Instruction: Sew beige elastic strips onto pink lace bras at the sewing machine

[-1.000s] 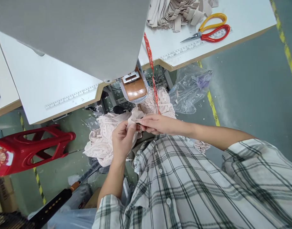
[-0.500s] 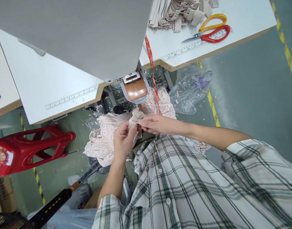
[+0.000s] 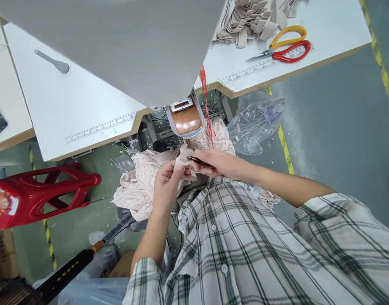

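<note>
My left hand [image 3: 165, 182] pinches a pale pink piece of fabric [image 3: 183, 155] between thumb and fingers above my lap. My right hand [image 3: 218, 163] is closed around small dark thread snips [image 3: 201, 161], their tips pointing left at the fabric, close to my left fingers. Part of the snips is hidden in the palm. Pale pink lace fabric [image 3: 140, 178] lies bunched below and left of my hands, and more lace [image 3: 220, 137] hangs beyond them under the sewing machine's rounded end [image 3: 185, 120].
The grey machine body [image 3: 127, 46] looms over the white table [image 3: 95, 114]. Scissors with yellow and red handles [image 3: 282, 48] and a pile of beige strips [image 3: 248, 19] lie at the right. A red ribbon [image 3: 206, 101] hangs down. A red stool [image 3: 48, 190] and plastic bag [image 3: 254, 123] are on the floor.
My right hand has drawn slightly right and up from my left fingers, and the dark snips now show in it. My left hand still pinches the fabric. The view has shifted slightly.
</note>
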Action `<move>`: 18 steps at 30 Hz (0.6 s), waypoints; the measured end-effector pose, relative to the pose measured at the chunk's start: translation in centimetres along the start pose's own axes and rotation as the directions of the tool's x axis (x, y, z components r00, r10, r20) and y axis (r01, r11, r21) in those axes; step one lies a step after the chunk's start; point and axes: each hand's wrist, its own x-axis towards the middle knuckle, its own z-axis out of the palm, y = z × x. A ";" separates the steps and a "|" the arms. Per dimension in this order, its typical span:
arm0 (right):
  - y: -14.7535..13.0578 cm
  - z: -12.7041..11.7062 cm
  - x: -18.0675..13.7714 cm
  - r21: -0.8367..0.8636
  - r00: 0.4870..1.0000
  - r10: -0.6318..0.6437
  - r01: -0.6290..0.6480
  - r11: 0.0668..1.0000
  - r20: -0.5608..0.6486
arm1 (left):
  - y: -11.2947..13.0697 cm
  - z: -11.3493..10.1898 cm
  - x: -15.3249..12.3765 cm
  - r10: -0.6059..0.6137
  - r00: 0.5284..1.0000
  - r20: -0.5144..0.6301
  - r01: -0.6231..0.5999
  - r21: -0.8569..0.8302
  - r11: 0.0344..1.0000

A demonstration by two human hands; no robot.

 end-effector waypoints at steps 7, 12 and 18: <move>0.5 0.0 0.0 -0.656 0.912 -0.400 0.245 0.714 -0.094 | 0.2 0.0 0.0 -0.046 0.999 -0.028 0.046 -0.002 0.999; 0.9 0.1 0.3 -0.633 0.927 -0.363 0.226 0.740 -0.094 | 1.7 -0.5 -0.2 -0.002 0.999 -0.035 0.011 0.252 0.968; 0.1 0.1 0.4 -0.381 0.978 -0.123 0.050 0.923 -0.168 | 2.9 -1.1 0.1 0.064 0.987 0.145 -0.130 0.510 0.851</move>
